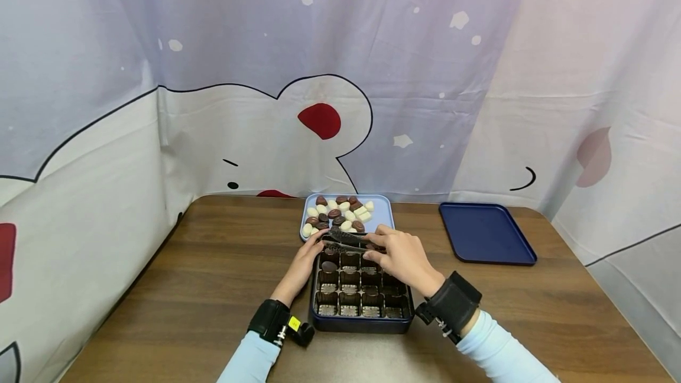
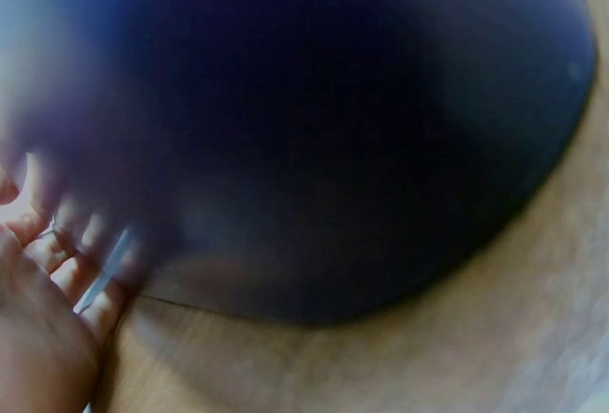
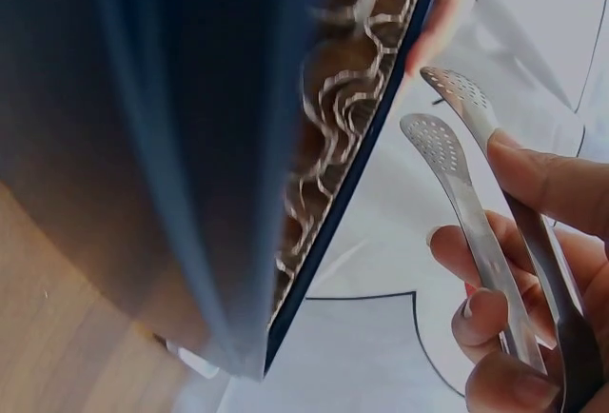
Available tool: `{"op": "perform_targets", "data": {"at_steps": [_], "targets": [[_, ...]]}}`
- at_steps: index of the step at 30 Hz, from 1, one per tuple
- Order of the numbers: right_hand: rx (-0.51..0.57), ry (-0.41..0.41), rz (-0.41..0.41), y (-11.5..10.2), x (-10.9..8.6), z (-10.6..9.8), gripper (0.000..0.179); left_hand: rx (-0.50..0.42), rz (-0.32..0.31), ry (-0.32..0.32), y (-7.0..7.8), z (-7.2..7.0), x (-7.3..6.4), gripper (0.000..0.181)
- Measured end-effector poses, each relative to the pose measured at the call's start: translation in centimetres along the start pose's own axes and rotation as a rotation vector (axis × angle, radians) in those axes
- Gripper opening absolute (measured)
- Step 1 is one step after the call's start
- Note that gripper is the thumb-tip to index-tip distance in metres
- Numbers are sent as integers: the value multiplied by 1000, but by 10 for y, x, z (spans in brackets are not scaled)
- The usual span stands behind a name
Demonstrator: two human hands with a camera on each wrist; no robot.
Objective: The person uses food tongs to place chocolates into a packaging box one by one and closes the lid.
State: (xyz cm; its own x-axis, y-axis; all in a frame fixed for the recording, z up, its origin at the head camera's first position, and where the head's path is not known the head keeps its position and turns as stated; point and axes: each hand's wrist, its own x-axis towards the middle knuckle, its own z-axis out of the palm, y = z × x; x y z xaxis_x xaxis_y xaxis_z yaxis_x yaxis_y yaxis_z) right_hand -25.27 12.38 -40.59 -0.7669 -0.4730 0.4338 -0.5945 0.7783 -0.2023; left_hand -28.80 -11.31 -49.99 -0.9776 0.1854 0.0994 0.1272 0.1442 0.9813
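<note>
In the head view my right hand point(image 1: 401, 256) grips small metal tongs point(image 3: 476, 213) above the far part of a dark blue chocolate box point(image 1: 362, 325). In the right wrist view the tongs' perforated tips stand apart with nothing between them. My left hand point(image 1: 299, 268) holds the box at its far left corner. The box has a brown plastic insert with rows of compartments. A dark oval chocolate point(image 1: 328, 266) sits in the left column; another seems to lie beyond it, partly behind the tongs. In the left wrist view the box's side is a dark blur.
Behind the box, a light blue tray point(image 1: 384, 208) carries many white and brown chocolates point(image 1: 334, 213). A dark blue lid or tray point(image 1: 486, 234) lies at the far right of the wooden table point(image 1: 234, 265). A printed curtain point(image 1: 239, 129) hangs behind the table.
</note>
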Motion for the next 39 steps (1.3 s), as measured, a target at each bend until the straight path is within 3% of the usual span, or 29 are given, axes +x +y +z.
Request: {"op": "perform_targets", "data": {"at_steps": [8, 14, 18, 22, 25, 33, 39], "targets": [[68, -14, 220, 28, 11, -4, 46, -4, -8, -6, 2, 0, -1, 47], [33, -33, 382, 61, 19, 7, 51, -15, -11, -2, 1, -1, 0, 46], [3, -56, 439, 79, 22, 18, 48, -26, -22, -19, 14, -3, -7, 45], [-10, -92, 455, 87, 24, 26, 46, 0, -33, -34, 29, -2, -15, 44], [-10, -110, 460, 89, 25, 30, 47, 13, -30, -39, 31, -1, -15, 45], [-37, -137, 395, 90, 32, 34, 50, 3, -14, -7, 3, 1, -1, 46], [-114, -123, 381, 87, 33, 37, 43, 16, -2, 8, -2, 1, 0, 47]]}}
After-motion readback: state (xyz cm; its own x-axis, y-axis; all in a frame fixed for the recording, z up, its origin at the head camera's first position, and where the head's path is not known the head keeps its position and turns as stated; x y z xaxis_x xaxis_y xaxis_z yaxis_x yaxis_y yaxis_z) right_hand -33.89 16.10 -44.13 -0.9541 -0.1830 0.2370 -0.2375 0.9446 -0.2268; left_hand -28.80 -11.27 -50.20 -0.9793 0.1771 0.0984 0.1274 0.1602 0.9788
